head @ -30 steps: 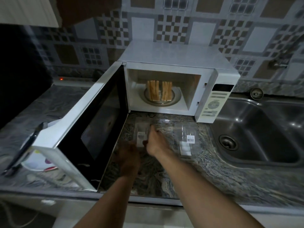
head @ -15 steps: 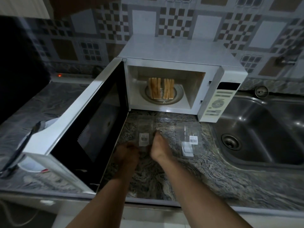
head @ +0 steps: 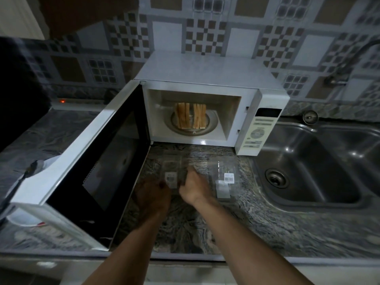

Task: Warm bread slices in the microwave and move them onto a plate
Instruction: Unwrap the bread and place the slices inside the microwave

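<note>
Bread slices [head: 190, 116] stand upright on the turntable inside the open microwave [head: 205, 66], centre frame. Just below, on the table [head: 267, 223], the right hand [head: 193, 186] curls its fingers on a clear packet [head: 171, 179]. The left hand [head: 153, 195], shadowed and blurred, meets the packet's near edge, its grip impossible to tell. A steel sink [head: 308, 161] fills the right.

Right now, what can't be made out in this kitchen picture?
Head view:
- left hand: fingers lost in shadow of the microwave door.
- right hand: fingertips hidden behind its knuckles.
- plate: mostly behind that door.
- tap: cut off by the right edge.
- packet label: print too small.
</note>
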Demonstrator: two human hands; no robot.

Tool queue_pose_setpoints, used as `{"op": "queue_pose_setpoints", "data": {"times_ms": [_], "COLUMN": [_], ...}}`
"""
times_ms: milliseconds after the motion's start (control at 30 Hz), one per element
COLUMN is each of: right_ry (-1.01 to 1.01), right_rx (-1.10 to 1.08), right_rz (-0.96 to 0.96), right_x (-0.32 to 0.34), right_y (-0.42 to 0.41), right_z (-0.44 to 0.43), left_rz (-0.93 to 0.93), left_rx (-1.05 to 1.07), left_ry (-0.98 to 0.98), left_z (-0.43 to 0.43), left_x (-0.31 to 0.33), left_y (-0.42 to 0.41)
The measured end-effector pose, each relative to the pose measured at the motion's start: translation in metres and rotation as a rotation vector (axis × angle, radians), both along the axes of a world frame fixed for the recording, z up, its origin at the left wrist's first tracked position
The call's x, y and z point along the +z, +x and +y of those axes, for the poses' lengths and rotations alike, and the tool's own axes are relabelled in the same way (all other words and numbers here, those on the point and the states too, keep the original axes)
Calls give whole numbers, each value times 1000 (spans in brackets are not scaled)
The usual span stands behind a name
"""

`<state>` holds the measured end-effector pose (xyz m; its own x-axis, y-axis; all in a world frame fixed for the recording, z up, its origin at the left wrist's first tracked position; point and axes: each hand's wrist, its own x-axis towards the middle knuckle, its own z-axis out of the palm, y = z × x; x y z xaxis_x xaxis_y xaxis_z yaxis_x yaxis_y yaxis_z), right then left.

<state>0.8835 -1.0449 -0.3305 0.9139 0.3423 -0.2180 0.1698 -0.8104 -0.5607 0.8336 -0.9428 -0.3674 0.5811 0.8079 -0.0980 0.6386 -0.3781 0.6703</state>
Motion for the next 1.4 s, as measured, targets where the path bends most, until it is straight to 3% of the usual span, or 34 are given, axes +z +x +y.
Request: {"op": "queue_pose_setpoints", "data": {"times_ms": [100, 200, 333, 467, 700, 900, 1400], "right_ry": [-34, -82, -150, -138, -123, -96, 38], "right_rx": [31, 73, 144, 114, -111, -119, -158], "right_rz": [-104, -208, -331, -358, -142, 42, 105], "right_x": [17, 38, 61, 62, 41, 8, -31], "right_y": [6, 14, 27, 42, 52, 50, 53], "right_z": [-9, -27, -52, -81, -121, -127, -116], "left_rz": [-53, -284, -237, -175, -51, -27, -71], "left_rx": [21, -143, -324, -433, -519, -471, -298], "left_ry": [79, 12, 85, 22, -115, -154, -232], "left_z": [-12, -29, -45, -74, -100, -103, -98], "left_x": [13, 27, 40, 48, 29, 11, -11], "left_y": [4, 12, 25, 40, 44, 44, 45]}}
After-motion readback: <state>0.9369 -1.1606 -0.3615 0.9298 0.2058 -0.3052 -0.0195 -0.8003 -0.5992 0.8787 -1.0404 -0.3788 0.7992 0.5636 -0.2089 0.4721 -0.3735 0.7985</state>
